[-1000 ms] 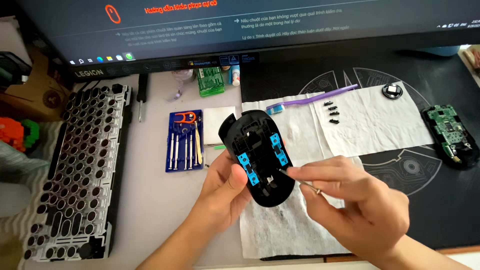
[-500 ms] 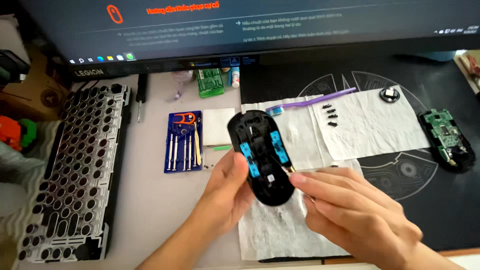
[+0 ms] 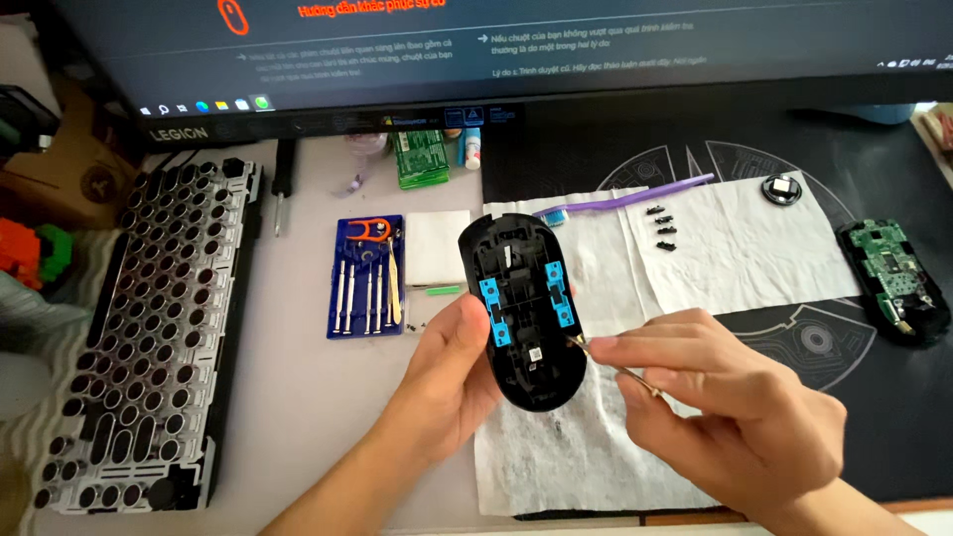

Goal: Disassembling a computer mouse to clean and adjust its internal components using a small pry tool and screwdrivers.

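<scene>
My left hand (image 3: 452,382) holds a black computer mouse shell (image 3: 523,308) with its inside facing me; two blue plastic pieces sit inside it. My right hand (image 3: 730,407) pinches a thin metal tool, probably tweezers (image 3: 615,365), whose tip touches the shell's right edge. Both hands hover over a white paper towel (image 3: 586,462).
A keyboard frame without keycaps (image 3: 149,328) lies at left. A blue screwdriver kit (image 3: 365,278) sits beside a white pad. On the dark desk mat are a second paper towel with small black parts (image 3: 663,228), a purple toothbrush (image 3: 635,197), a green circuit board in a mouse base (image 3: 893,278). A monitor (image 3: 496,50) stands behind.
The hands and the mouse shell have shifted slightly; the shell is raised a little and the tool tip stays at its right edge.
</scene>
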